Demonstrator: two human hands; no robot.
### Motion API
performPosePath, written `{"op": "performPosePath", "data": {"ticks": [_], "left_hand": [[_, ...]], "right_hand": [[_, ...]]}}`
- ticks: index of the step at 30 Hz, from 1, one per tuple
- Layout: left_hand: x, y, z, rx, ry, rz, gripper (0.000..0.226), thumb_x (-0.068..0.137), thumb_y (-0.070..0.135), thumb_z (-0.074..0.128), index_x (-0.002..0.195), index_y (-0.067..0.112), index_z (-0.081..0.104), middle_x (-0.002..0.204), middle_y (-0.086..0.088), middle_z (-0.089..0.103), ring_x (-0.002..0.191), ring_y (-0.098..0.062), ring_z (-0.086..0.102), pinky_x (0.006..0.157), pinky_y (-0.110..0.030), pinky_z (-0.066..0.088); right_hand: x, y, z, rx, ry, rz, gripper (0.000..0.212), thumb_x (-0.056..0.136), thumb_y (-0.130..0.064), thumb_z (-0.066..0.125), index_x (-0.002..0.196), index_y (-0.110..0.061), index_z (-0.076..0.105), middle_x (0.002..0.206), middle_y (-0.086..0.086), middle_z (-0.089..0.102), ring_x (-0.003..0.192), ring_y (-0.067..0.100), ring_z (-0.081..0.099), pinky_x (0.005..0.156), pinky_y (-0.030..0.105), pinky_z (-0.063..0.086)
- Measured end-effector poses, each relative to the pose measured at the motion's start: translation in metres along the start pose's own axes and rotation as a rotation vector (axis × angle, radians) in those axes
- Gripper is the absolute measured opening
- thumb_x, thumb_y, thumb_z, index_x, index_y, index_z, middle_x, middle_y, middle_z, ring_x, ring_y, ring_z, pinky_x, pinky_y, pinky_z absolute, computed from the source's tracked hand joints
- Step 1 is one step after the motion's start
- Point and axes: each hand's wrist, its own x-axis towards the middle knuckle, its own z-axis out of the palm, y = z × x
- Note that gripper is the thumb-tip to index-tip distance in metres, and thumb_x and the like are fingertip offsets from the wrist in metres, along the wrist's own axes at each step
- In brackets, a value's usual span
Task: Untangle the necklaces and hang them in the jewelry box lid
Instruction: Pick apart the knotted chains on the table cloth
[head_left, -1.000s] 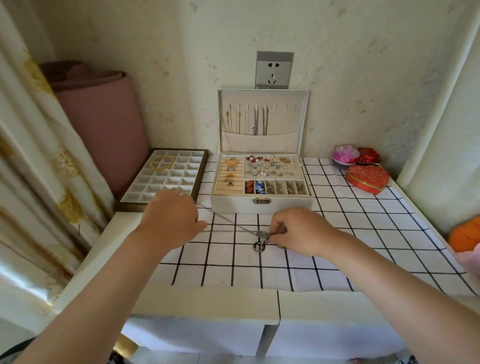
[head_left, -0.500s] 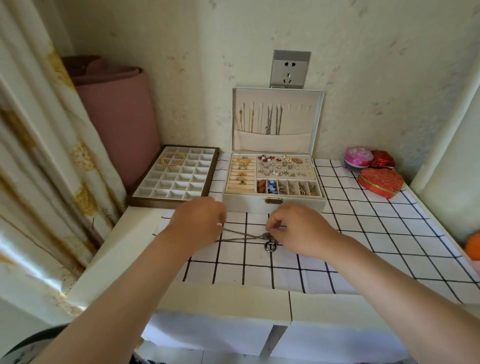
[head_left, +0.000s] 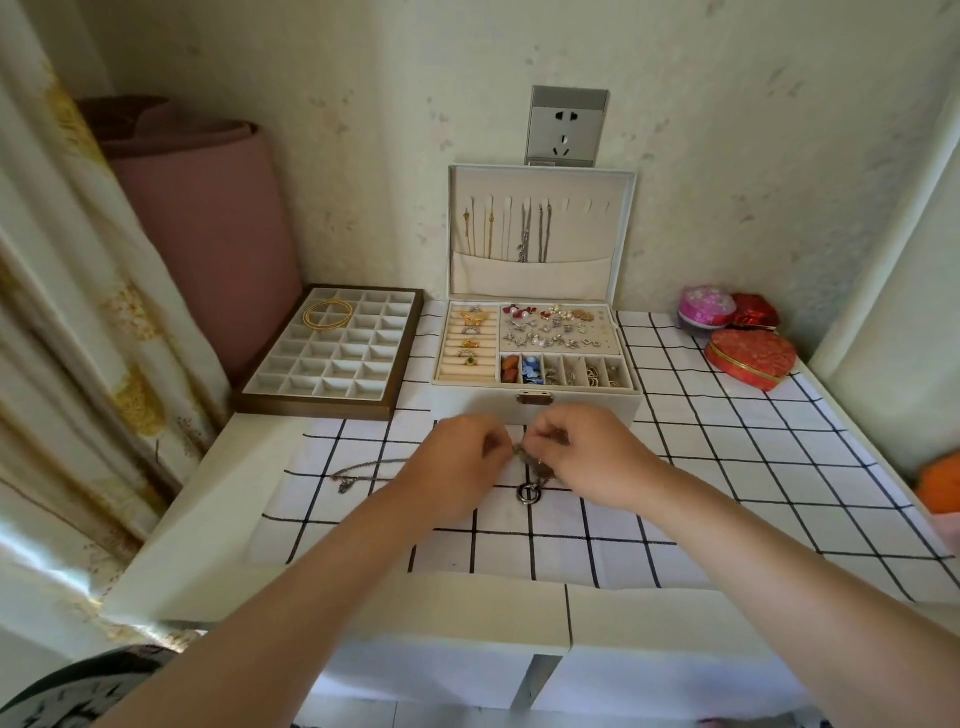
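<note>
Tangled necklaces (head_left: 525, 458) sit bunched between our two hands, low over the checked cloth (head_left: 727, 467) that covers the bench (head_left: 208, 519), just in front of the near wall of the jewelry box (head_left: 467, 402). Our left hand (head_left: 457, 465) reaches in from the left, its fingers (head_left: 493, 442) curled and pinching the left side of the knot. Our right hand (head_left: 592, 457) meets it from the right, its fingers (head_left: 548, 434) bent and clamped on the same clump, so the two sets of fingertips almost touch over the necklaces. Just below the knot, nearer to us, a dark ring pendant (head_left: 529, 492) shows between the hands; we cannot tell whether it rests on the cloth or dangles just above it. A thin chain (head_left: 363, 470) trails left across the cloth from behind our left hand and ends in a small charm (head_left: 344, 487); the hand hides where it joins. On the far side, the lid (head_left: 626, 234) stands upright against the wall, with several gold and silver hung chains (head_left: 524, 234) in a row, their lower ends dropping behind its pocket. Left of the box lies a divided tray (head_left: 311, 402) holding gold bangles (head_left: 327, 314), and a red heart-shaped tin (head_left: 750, 358) sits at the far right.
</note>
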Motion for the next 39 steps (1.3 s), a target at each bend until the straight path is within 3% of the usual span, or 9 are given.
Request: {"op": "performPosePath", "data": {"ticks": [3,6,9,11,17,23,28,35,39], "left_hand": [[0.000,0.004,-0.006,-0.457,-0.037,-0.125,0.013,0.101,0.015,0.051,0.090,0.016,0.058,0.081,0.001,0.068,0.067,-0.009,0.058,0.060,-0.020,0.046],[-0.002,0.010,-0.013,-0.742,-0.084,-0.218,0.016,0.101,0.010,0.049,0.086,0.014,0.052,0.065,0.000,0.052,0.051,-0.012,0.043,0.044,-0.020,0.037],[-0.004,0.012,-0.021,-0.828,-0.113,-0.253,0.013,0.099,0.009,0.048,0.088,0.014,0.051,0.062,0.001,0.044,0.046,-0.011,0.031,0.040,-0.019,0.022],[-0.005,0.014,-0.025,-0.839,-0.120,-0.271,0.012,0.098,0.011,0.049,0.088,0.014,0.053,0.061,0.000,0.045,0.045,-0.011,0.030,0.041,-0.019,0.020],[-0.009,0.011,-0.027,-0.788,-0.158,-0.241,0.014,0.097,0.016,0.053,0.085,0.013,0.058,0.067,-0.003,0.054,0.049,-0.013,0.039,0.039,-0.019,0.029],[-0.010,0.012,-0.027,-0.651,-0.120,-0.206,0.016,0.099,0.015,0.054,0.086,0.012,0.063,0.060,0.000,0.063,0.044,-0.012,0.045,0.040,-0.018,0.034],[-0.009,0.008,-0.023,-0.443,-0.063,-0.122,0.013,0.095,0.015,0.059,0.084,0.014,0.067,0.061,0.005,0.064,0.044,-0.005,0.045,0.046,-0.016,0.037],[-0.005,0.006,-0.031,-0.489,-0.134,-0.143,0.013,0.098,0.015,0.057,0.090,0.015,0.067,0.063,0.003,0.061,0.046,-0.010,0.040,0.043,-0.018,0.033],[-0.005,0.006,-0.036,-0.496,-0.140,-0.146,0.010,0.096,0.013,0.059,0.091,0.013,0.068,0.065,0.001,0.064,0.047,-0.012,0.038,0.044,-0.020,0.032]], "right_hand": [[0.003,-0.001,-0.003,0.330,0.000,0.086,0.020,0.101,-0.018,0.056,0.083,-0.022,0.065,0.079,-0.002,0.069,0.074,0.014,0.065,0.072,0.033,0.055],[0.003,-0.004,-0.005,0.610,-0.026,0.092,0.022,0.103,-0.011,0.051,0.084,-0.015,0.063,0.075,0.000,0.069,0.075,0.015,0.065,0.085,0.039,0.056],[0.002,-0.011,-0.005,0.652,-0.033,0.094,0.018,0.104,-0.011,0.049,0.091,-0.012,0.061,0.060,-0.002,0.058,0.058,0.010,0.053,0.063,0.026,0.049],[0.002,-0.012,-0.004,0.511,-0.003,0.067,0.012,0.102,-0.014,0.052,0.097,-0.012,0.063,0.059,-0.004,0.055,0.054,0.008,0.051,0.059,0.025,0.045],[-0.003,-0.011,-0.002,0.334,0.131,-0.056,0.004,0.087,-0.028,0.075,0.090,-0.028,0.073,0.091,-0.008,0.072,0.084,0.014,0.068,0.082,0.032,0.055],[-0.001,-0.011,-0.005,0.293,0.095,-0.075,0.008,0.084,-0.019,0.080,0.086,-0.027,0.080,0.082,-0.013,0.076,0.081,0.005,0.070,0.078,0.019,0.054],[0.000,-0.008,-0.004,0.171,0.074,-0.055,0.014,0.089,-0.022,0.073,0.075,-0.026,0.076,0.069,-0.021,0.070,0.068,-0.003,0.063,0.072,0.024,0.048],[-0.002,-0.015,0.004,0.611,-0.012,0.131,0.021,0.103,-0.016,0.048,0.091,-0.016,0.065,0.089,0.005,0.068,0.085,0.017,0.065,0.093,0.040,0.051],[-0.005,-0.024,0.005,0.719,0.027,0.203,0.031,0.104,-0.016,0.036,0.084,-0.013,0.060,0.078,0.005,0.061,0.076,0.021,0.060,0.092,0.049,0.053]]}}
